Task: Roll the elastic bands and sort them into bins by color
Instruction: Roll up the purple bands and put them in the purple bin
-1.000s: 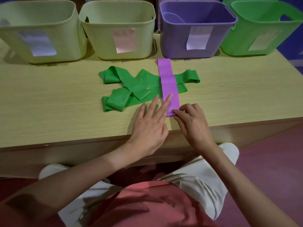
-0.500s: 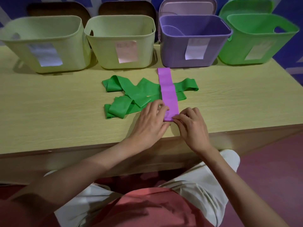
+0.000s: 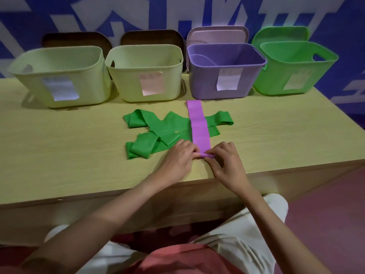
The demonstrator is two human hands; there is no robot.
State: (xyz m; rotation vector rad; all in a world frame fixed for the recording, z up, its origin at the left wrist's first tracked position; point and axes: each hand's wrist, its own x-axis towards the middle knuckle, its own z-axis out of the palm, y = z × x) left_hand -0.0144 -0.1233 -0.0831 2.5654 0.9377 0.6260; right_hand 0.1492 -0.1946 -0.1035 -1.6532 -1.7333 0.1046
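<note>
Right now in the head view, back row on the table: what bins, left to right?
Pale green bin with a white label → second pale green bin with a pinkish label → purple bin → bright green bin. The purple band lies just in front of the purple bin.

Dim light, soft shadows, wide-angle edge distortion

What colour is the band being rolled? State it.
Purple. The band lies over the green bands, its near end pinched by both hands; the head view shows it.
</note>
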